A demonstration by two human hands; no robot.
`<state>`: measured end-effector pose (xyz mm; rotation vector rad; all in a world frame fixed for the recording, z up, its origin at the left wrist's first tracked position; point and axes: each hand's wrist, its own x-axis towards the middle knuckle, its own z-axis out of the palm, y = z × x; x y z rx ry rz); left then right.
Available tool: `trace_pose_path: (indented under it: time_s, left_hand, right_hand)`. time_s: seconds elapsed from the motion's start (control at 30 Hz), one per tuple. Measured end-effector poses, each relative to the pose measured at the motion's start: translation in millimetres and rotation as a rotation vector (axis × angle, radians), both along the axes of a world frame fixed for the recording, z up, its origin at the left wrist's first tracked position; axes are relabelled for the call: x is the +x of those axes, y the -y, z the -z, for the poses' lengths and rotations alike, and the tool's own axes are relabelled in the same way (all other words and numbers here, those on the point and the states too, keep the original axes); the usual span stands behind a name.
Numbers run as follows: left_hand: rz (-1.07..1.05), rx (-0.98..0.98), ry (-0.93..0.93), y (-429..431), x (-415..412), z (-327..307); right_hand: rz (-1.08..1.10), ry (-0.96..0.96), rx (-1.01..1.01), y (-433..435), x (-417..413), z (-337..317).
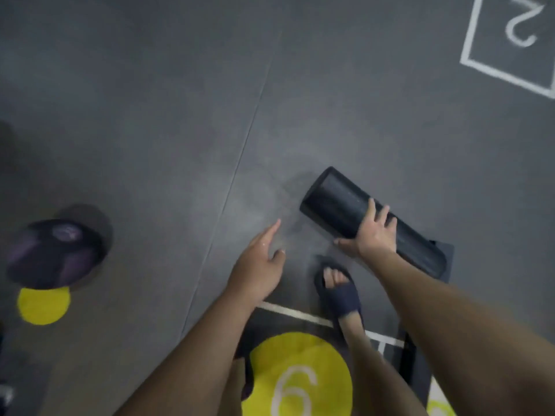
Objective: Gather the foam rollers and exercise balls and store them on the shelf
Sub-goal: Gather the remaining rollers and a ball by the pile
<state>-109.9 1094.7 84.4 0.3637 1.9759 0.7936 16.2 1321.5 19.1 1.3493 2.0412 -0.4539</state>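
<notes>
Gripping the black foam roller (354,211) on the floor (150,115), the right hand (374,235) starts gathering; the left hand (258,265) hovers open beside. Next it needs lifting; the purple ball (54,253) waits far left.

A dark grey floor (135,115) bears a white number 2 (524,25) inside a white-lined box (510,79). A yellow circle (300,364) marked 6 lies just beside a navy sandal (345,298). A smaller yellow dot (43,306) sits far left.

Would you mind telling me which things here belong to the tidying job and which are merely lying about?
Belongs: black foam roller, gripped by the right hand; dark purple ball; open left hand.
Just there: yellow circle marked 6; white square marked 2; sandal.
</notes>
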Motion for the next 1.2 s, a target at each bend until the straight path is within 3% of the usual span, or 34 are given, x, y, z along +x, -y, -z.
trace_pose_path:
  time_s: [0.07, 0.17, 0.33, 0.43, 0.57, 0.7, 0.87, 1.07, 1.2]
  left_hand:
    - [0.009, -0.022, -0.002, -38.3, -8.3, 44.5]
    - [-0.073, -0.014, 0.04, -90.9, -7.5, 112.6]
    - [-0.327, -0.141, 0.217, -114.2, 41.1, 170.6]
    - [-0.479, -0.225, 0.35, -114.5, 59.5, 124.5]
    - [-0.746, -0.052, 0.475, -112.9, 19.1, 12.1]
    - [-0.868, 0.081, 0.448, -83.7, -70.3, -70.4]
    - [-1.072, 0.206, 0.338, -54.0, -214.0, -113.6]
    - [-0.889, 0.052, 0.112, 10.5, -406.6, -115.1]
    - [-0.97, 0.009, 0.087, 60.0, -534.4, -114.5]
  right_hand:
    - [-0.098, 0.139, -0.019, -46.4, -19.2, 36.4]
    - [-0.198, 0.203, -0.118, -94.8, -21.5, 95.8]
    - [-0.374, 0.01, -0.181, -118.7, -1.9, 116.1]
    - [-0.3, -0.105, -0.244, -103.9, -12.2, 69.5]
    - [-0.243, -0.235, -0.436, -68.0, -76.7, -44.4]
    - [-0.165, -0.352, -0.527, -35.0, -192.3, -133.2]
    - [-0.102, -0.462, -0.585, 15.3, -379.3, -186.2]
    - [-0.134, -0.496, -0.579, 87.6, -626.2, -208.7]
    - [-0.188, -0.479, -0.668, 144.8, -769.8, -217.7]
